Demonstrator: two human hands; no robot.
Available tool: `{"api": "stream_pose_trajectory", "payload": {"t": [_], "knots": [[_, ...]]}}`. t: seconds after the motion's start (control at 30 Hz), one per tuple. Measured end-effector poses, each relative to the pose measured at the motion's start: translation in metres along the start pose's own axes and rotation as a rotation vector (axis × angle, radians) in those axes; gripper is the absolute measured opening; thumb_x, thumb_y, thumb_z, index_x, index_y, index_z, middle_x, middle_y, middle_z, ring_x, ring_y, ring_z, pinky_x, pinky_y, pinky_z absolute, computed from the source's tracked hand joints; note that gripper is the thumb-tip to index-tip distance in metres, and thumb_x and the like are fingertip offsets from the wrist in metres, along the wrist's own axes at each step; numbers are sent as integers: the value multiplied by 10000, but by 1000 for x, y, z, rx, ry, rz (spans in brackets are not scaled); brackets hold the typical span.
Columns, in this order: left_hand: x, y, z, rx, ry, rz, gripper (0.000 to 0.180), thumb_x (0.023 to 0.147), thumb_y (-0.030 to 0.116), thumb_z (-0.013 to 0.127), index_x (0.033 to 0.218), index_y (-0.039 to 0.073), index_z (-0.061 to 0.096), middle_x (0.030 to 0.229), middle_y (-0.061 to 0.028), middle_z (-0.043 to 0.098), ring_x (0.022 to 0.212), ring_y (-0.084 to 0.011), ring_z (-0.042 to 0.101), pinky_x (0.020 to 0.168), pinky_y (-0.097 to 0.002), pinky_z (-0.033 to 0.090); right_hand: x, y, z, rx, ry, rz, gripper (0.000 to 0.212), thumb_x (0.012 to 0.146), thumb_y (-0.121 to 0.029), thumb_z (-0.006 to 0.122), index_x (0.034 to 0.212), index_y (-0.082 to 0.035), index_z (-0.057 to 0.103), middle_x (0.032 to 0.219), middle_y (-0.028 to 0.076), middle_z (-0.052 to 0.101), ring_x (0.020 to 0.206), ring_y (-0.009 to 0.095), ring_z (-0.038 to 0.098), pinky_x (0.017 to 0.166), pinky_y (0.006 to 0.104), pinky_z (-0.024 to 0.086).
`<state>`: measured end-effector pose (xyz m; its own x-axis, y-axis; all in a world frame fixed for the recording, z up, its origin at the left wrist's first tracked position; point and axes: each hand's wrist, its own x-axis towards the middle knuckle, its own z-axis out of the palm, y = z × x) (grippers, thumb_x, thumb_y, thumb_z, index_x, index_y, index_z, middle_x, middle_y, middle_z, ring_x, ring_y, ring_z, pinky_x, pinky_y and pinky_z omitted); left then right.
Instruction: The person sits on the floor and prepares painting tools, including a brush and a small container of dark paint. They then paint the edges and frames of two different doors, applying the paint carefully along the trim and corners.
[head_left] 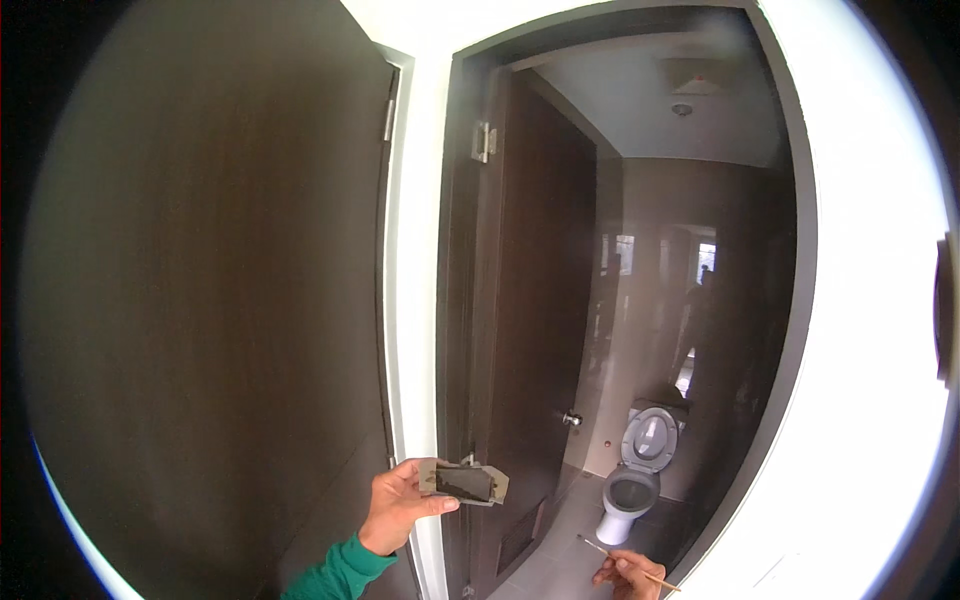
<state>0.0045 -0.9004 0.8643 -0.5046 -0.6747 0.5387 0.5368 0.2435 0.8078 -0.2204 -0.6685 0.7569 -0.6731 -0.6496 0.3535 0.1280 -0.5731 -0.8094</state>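
At the lower middle, my left hand [396, 508], in a green sleeve, is closed on a small flat tan piece with cut corners, like a paint palette [427, 477]. A dark, smeared patch covers most of its face. To the right and lower, my right hand [632, 574] pinches a thin paintbrush [657, 580] with a light wooden handle. The dark brush tip points up and left, apart from the palette. The near edge of the view cuts off part of the right hand.
A dark brown door [220, 260] fills the left side. Beside it, a dark door frame [803, 230] surrounds a bathroom opening. Inside, another brown door [535, 290] with a round knob [571, 419] stands ajar. A toilet [618, 520] with raised lid stands beyond. A white wall [860, 330] is at right.
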Motion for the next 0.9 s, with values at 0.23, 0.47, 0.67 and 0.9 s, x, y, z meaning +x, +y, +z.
{"api": "stream_pose_trajectory", "payload": {"t": [0.23,0.47,0.67,0.9], "knots": [[1,1,-25,-15,1,-33,447,720,-155,744,1138,-101,596,1061,-163,681,960,-208,668,867,-338,558,35,-4,19,-123,16,-158,368,904,-213,644,1073,114,666,799,153,689,699,243,665,699,370,547],[1,3,-66,70,34,-7,427,693,-116,739,1098,-92,606,967,-157,693,849,-215,690,765,-346,585,73,5,31,-14,-155,-224,329,832,-99,657,1096,93,618,870,184,671,743,280,686,669,355,572],[3,19,-60,69,-21,-137,394,821,-59,680,1202,-33,583,1101,-82,634,1000,-175,603,895,-299,489,80,-14,60,-105,-104,-263,205,821,1,681,1009,83,671,906,163,706,749,212,688,706,321,556],[13,-5,-43,15,-96,-170,404,834,-68,664,1228,-46,576,1131,-94,636,1033,-184,605,920,-306,490,83,-33,78,-193,-84,-282,200,861,9,604,1026,88,683,882,202,704,748,260,703,723,353,568]]}}
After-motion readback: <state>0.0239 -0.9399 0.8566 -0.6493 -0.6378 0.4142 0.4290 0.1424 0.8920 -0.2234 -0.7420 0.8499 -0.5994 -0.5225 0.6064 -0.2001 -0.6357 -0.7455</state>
